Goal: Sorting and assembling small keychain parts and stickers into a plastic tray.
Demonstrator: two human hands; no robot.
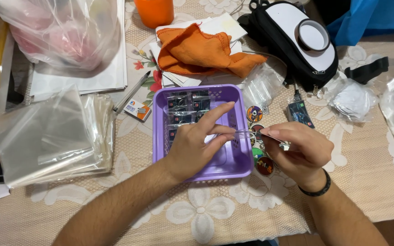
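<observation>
Over purple basket, both hands pinching small clear sleeve — lengthwise left-right

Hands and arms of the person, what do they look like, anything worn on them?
Both forearms are bare, with no sleeves in view. The left hand wears nothing: no glove, ring or watch visible. The right hand is also ungloved, and a thin black band circles its wrist.

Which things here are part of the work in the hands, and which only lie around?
In use:
left hand
right hand
small clear sleeve
purple basket
round stickers

Lying about:
orange cloth
orange cup
black pouch
tape roll
pen
</observation>
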